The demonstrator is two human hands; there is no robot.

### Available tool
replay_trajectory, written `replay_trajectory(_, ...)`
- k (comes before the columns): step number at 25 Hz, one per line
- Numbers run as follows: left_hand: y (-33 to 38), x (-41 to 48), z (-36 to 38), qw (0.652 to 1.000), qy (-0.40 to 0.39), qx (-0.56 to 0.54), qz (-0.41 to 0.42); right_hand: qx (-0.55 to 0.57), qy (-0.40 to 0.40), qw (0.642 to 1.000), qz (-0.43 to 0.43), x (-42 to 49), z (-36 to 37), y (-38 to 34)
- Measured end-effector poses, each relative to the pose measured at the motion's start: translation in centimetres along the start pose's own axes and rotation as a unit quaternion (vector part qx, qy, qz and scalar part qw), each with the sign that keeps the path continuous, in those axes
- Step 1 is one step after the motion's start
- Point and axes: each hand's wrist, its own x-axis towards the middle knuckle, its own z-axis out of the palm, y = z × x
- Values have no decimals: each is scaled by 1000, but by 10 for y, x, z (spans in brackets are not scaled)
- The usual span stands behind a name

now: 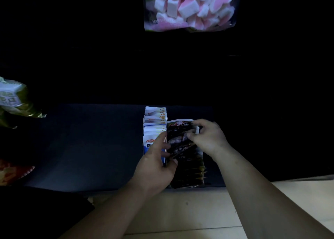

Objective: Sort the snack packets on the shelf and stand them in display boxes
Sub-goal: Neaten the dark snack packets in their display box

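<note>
Right hand (207, 139): fingertips (191, 135) pinched together on the far upper edge of a bunch of dark packets (180, 142). Left hand (159, 159): fingers (161, 139) curled round the bunch's left edge, thumb under its near corner. Both hands are clamped on the same bunch, neither open.

The bunch sits tilted, not upright, over the far half of the right display box (188, 120). I can't tell whether its lower edges touch the box floor. More dark packets (189, 171) stand in a row in the near half of that box.

Just beside it, on the left, the left display box (146, 110) holds white-and-blue packets (155, 128) standing front to back. The backs of the left fingers lie against that row. Both boxes stand on the dark shelf (81, 148), near its front edge.

Further out are a bag of pink-and-white marshmallows (189, 7) far above, a green-and-white bag (12, 101) at the far left, and pale floor tiles (180, 211) nearest me.

Risks, as I judge them:
- The slippery foil bunch could fan out if either pinch loosens before it is seated.
- Pushing it down at this tilt may fold the packets or knock the near row forward.
- The left knuckles could drag a white-and-blue packet askew.
- The light is very dim (the labels are barely readable), so a mis-sort could go unnoticed.
</note>
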Motion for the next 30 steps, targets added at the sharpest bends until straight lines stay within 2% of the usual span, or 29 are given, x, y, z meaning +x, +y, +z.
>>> replay_trajectory(3, 0, 1, 0, 1000, 13, -23, -9, 31, 48, 998, -36, -1, -1, 2)
replay_trajectory(7, -4, 2, 1, 999, -2, -33, -3, 21, 13, 999, -38, 4, 3, -3)
replay_trajectory(10, 0, 2, 1, 998, 9, -56, -9, 10, 16, 999, -25, 4, 3, -8)
replay_trajectory(15, 5, 7, 0, 996, 14, -76, -55, 113, 22, 992, -41, -10, -9, -5)
replay_trajectory(18, 19, 7, -2, 992, 17, -109, -57, 149, -46, 986, -66, -25, -34, -9)
replay_trajectory(20, 25, 7, -4, 984, 35, -159, -70, 116, -113, 985, -56, -33, -53, -7)
replay_trajectory(22, 23, 6, -4, 986, 33, -143, -84, 80, -191, 978, -18, -39, -69, 2)
replay_trajectory(24, 17, 3, -2, 991, 18, -106, -76, 134, -229, 963, 40, -43, -74, 13)
replay_trajectory(27, 10, -1, -2, 1000, -7, -7, -23, 233, -144, 957, 95, -42, -59, 19)
replay_trajectory(30, 6, -1, -2, 996, -16, 76, 50, 213, -63, 972, 82, -37, -42, 7)
